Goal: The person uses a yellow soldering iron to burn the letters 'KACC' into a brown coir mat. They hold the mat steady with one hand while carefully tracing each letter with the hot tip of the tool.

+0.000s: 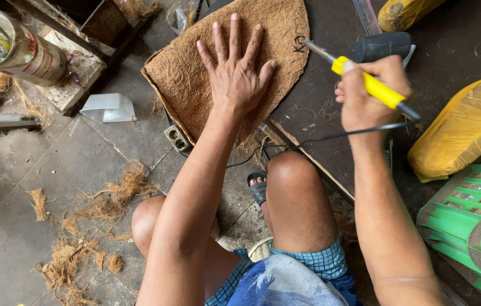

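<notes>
The left hand [236, 73] lies flat, fingers spread wide, pressing on a brown, shaggy coconut-fibre mat [195, 73] with a rounded far edge, which rests partly on the dark wooden table [320, 124] and overhangs its near-left edge. The right hand [365, 93] is closed around a yellow-handled soldering iron with a metal tip [365, 82], its tip just off the right edge of the mat, next to a small dark mark [299, 44] burnt or drawn at that edge. A thin black cable [331, 136] runs from the iron's rear end back across the table towards the mat. Judging by that single mark, the marking of the mat seems barely begun: the rest of its surface shows plain fibre. Right of the mat, beyond the iron, sit a black rubber mallet head [382, 45], two yellow plastic-wrapped bundles [461, 130] and a green slatted plastic crate [467, 226]. Left of the mat, loose fibre scraps [110, 198] lie on the grey concrete floor [53, 170].
</notes>
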